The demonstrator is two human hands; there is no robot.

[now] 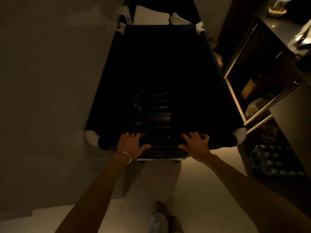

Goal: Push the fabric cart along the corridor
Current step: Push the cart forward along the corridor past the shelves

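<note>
A dark fabric cart (107,84) with white padded corners fills the middle of the head view, its deep bin almost black inside. Something dark and folded lies at the bottom of the bin (152,110). My left hand (132,145), a bangle on its wrist, grips the cart's near rim left of centre. My right hand (196,143) grips the same rim right of centre. White folded towels (149,15) are stacked beyond the cart's far end.
A plain wall (42,73) runs close along the cart's left side. On the right stand dark open shelves (255,84) with boxes and bags, and a pack of bottles (274,162) on the floor. Pale floor tiles (198,190) lie under my feet.
</note>
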